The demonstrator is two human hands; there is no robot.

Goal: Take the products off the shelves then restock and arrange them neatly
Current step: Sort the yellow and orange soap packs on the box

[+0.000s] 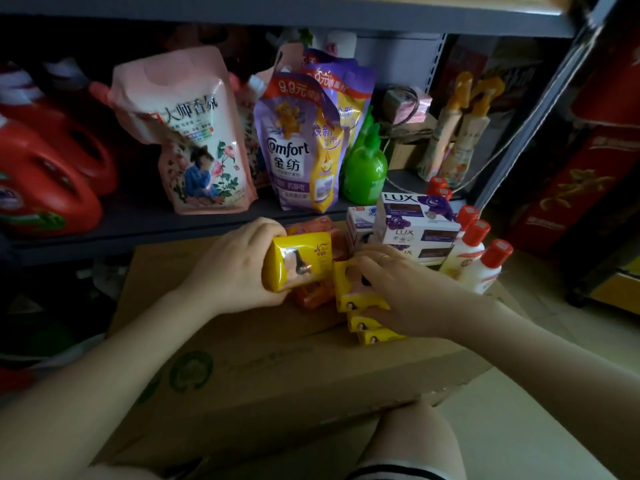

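Observation:
My left hand point(233, 263) grips a yellow soap pack point(298, 259) and holds it just above the cardboard box point(263, 362). My right hand point(401, 289) grips another yellow soap pack point(348, 289) at the top of a short row of the same packs point(372, 332) lying on the box. Orange packs point(313, 294) lie between my hands. On the shelf point(145, 223) behind stand a pink refill pouch point(188, 133), purple Comfort pouches point(301, 147) and a green pump bottle point(365, 168).
Stacked Lux soap boxes point(414, 220) and white bottles with red caps point(479, 254) stand on the box's far right. Red detergent jugs point(45, 174) fill the shelf's left. Red gift boxes point(581, 174) stand at right. My knee point(415, 441) is below the box.

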